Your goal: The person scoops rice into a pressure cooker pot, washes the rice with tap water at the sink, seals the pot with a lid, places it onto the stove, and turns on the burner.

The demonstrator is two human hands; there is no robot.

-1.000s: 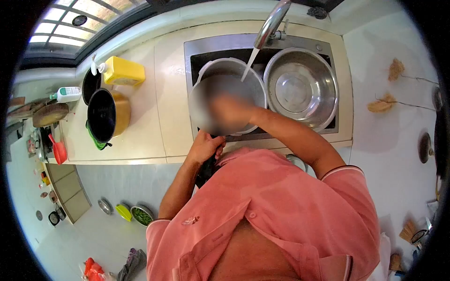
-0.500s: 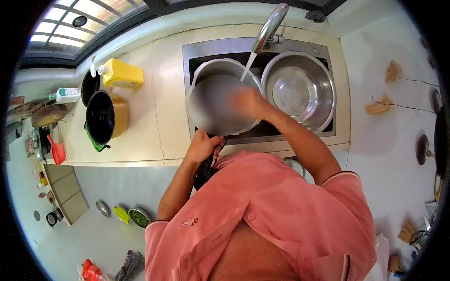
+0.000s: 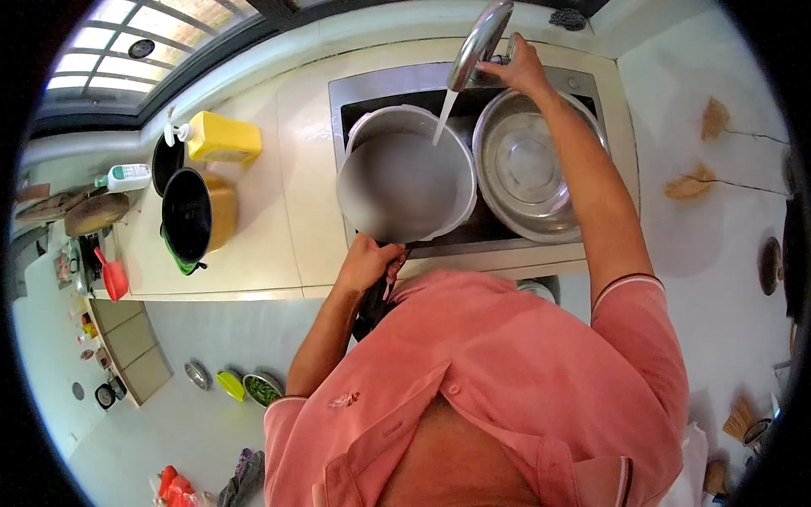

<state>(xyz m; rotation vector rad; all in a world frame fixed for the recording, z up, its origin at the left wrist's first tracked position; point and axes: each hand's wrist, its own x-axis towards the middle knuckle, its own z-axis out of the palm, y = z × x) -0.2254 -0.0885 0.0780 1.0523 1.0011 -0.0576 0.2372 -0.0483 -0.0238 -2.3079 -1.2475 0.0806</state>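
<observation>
A large metal pot (image 3: 465,198) sits in the left part of the sink, its inside blurred. My left hand (image 3: 370,264) is closed around the pot's black handle (image 3: 370,308) at the near rim. Up at the back of the sink, my right hand (image 3: 522,71) grips the lever at the base of the chrome faucet (image 3: 481,42). Water (image 3: 444,117) streams from the spout into the pot. Right of the pot stands a wide steel basin (image 3: 517,165), partly covered by my right forearm.
Both vessels stand in a steel sink (image 3: 389,84) set into a cream counter (image 3: 279,144). To the left are a yellow pump bottle (image 3: 224,137), a black-lined gold pot (image 3: 190,215), a white bottle (image 3: 127,177) and a red scoop (image 3: 111,277). A bowl of greens (image 3: 263,389) lies lower left.
My right hand has left the inside of the pot and moved up and right to the faucet lever. My left hand keeps its hold on the handle. Water still runs.
</observation>
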